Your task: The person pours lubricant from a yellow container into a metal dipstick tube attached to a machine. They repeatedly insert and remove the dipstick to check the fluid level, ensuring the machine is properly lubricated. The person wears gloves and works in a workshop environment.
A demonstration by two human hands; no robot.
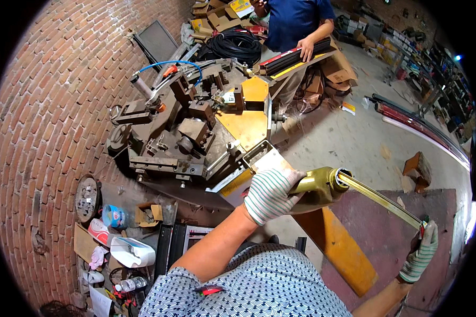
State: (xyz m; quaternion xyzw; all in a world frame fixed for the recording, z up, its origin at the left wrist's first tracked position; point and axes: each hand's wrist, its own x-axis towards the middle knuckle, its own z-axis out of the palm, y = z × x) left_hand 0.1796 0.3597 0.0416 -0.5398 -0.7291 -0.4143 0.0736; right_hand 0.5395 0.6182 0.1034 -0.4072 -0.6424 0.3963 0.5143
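Observation:
My left hand (272,195), in a white glove with green stripes, is closed round the handle end of a gold-coloured plastic jug (318,189). The jug lies tilted on its side, its open mouth facing right. My right hand (422,253), in a matching glove, is closed on the far end of a long, narrow brass-coloured metal strip (383,202). The strip's other end meets the jug's mouth; whether it goes inside, I cannot tell. Something small, red and green, shows by the right fingertips, too small to name.
A heavy metal machine (190,132) with blocks, bolts and a yellow plate (246,127) stands ahead. A co-worker (296,26) rests a hand on dark strips (296,55). An orange-brown board (344,253) lies below the jug. Bottles and boxes crowd the left by a brick wall (47,158).

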